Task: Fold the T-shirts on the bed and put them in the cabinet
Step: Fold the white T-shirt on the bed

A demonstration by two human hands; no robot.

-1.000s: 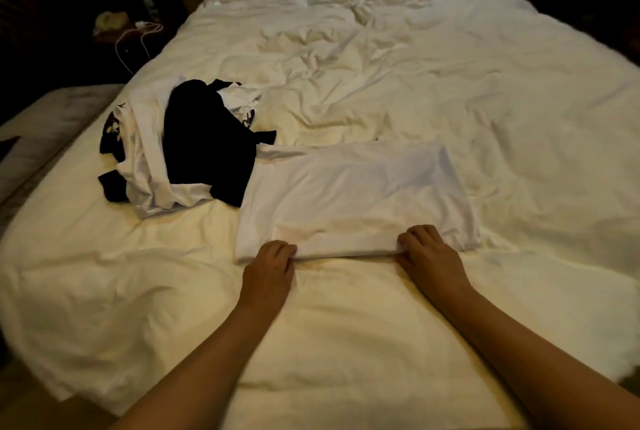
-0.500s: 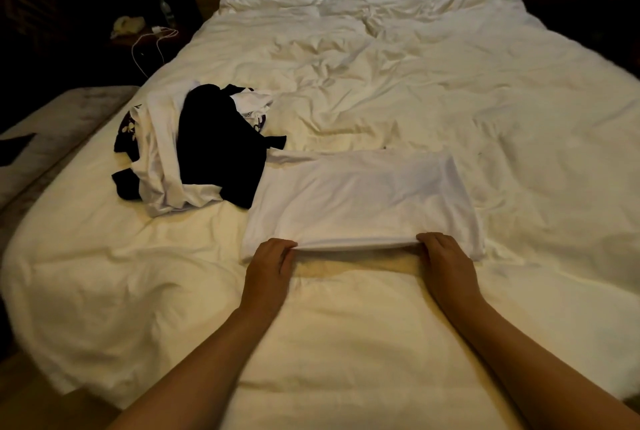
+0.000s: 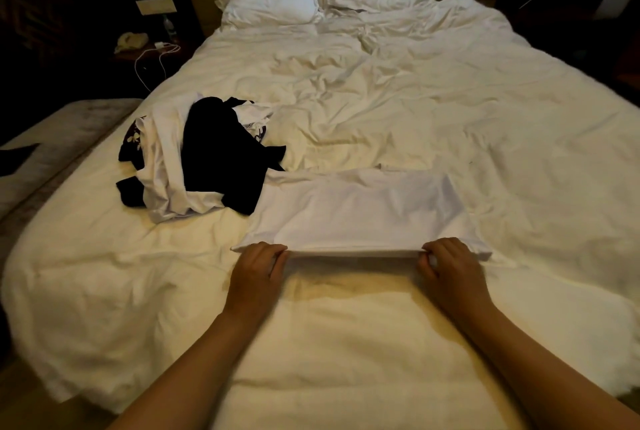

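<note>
Pinching the near edge of the white T-shirt (image 3: 360, 215) with both my left hand (image 3: 258, 270) and right hand (image 3: 450, 267), I hold it just off the bed (image 3: 450, 111). I'm mid-fold; next I'd carry this edge forward evenly. More unfolded shirts (image 3: 204, 156) wait beside it.

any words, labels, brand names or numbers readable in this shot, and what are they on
No readable text anywhere.
Dark garment in the pile of unfolded clothes: a pale floral-looking print, no letters discernible.
White T-shirt pinched by the left hand and right hand: plain.
Wall plates beside the bed: blank.
</note>
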